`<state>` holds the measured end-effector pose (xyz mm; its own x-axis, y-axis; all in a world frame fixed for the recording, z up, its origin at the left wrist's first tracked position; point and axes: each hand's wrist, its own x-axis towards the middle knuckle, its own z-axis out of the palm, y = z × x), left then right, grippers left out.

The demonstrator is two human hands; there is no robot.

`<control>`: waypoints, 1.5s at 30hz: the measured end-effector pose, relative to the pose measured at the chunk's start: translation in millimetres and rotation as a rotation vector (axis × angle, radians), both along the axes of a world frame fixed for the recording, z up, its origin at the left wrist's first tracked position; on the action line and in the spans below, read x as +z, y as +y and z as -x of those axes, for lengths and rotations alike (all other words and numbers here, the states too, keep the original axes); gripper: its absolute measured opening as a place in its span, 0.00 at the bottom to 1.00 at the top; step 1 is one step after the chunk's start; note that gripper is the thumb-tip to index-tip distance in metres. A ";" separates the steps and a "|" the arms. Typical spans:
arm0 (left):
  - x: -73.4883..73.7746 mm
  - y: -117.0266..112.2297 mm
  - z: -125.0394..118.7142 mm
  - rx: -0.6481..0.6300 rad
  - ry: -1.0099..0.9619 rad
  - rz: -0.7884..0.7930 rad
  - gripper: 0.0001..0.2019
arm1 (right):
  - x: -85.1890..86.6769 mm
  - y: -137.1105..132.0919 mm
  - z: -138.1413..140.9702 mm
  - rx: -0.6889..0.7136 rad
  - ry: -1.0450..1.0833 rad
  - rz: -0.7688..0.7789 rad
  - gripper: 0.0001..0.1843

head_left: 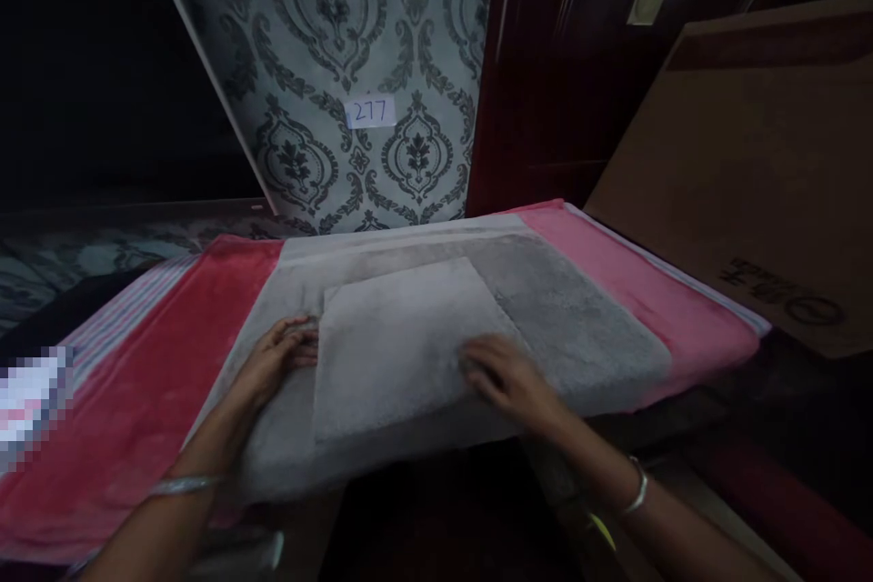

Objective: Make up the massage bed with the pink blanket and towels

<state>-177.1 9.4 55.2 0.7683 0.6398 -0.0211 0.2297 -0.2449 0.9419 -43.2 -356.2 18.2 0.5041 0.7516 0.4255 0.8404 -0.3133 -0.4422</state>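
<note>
The grey towel (409,336) is lying on a pink blanket (136,391), a cardboard box (750,173) leaning at 2 o'clock. The left hand (283,355) is touching its fold at 9 o'clock, grip unclear; the right hand (508,382) is pressing flat, fingers spread, at 4 o'clock

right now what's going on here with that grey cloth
A person has both bare hands on a folded grey towel spread over a red and pink blanket. The left hand sits at the left edge of the top fold, fingers curled; whether it grips is unclear. The right hand lies flat on the fold's near right corner. A cardboard box stands to the right.
</note>
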 end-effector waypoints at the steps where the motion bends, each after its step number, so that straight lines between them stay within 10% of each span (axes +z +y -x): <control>1: 0.2 1.6 -1.2 0.001 0.001 0.017 0.20 | 1.5 -5.8 -15.2 -0.107 0.028 -0.050 0.20; 6: 0.8 4.3 -27.6 0.031 -0.040 0.121 0.22 | 4.3 -14.6 -91.6 -0.547 0.321 -0.028 0.26; 13: -0.8 -0.8 -64.4 0.128 -0.042 0.320 0.35 | 0.2 18.0 -126.2 -0.555 0.518 -0.011 0.29; 20: 11.9 -1.8 -69.3 -0.035 -0.186 -0.240 0.32 | -7.2 22.4 -124.7 -0.424 0.474 -0.220 0.33; 26: -1.7 14.9 -72.4 -0.054 0.106 -0.261 0.30 | -14.8 9.4 -118.2 -0.475 0.424 -0.098 0.28; 34: 34.4 -27.5 -89.5 -0.152 0.262 -0.973 0.32 | 41.7 83.4 -84.7 -0.338 -0.033 0.179 0.32; 45: -17.6 -58.7 -97.3 -0.305 0.515 -1.169 0.34 | 12.7 126.9 -74.9 -0.253 0.000 0.471 0.35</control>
<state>-79.7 -49.2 37.6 0.9547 0.2830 0.0915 0.2874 -0.9570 -0.0386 31.7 -229.3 30.8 0.6940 0.7164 0.0712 0.7131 -0.6705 -0.2046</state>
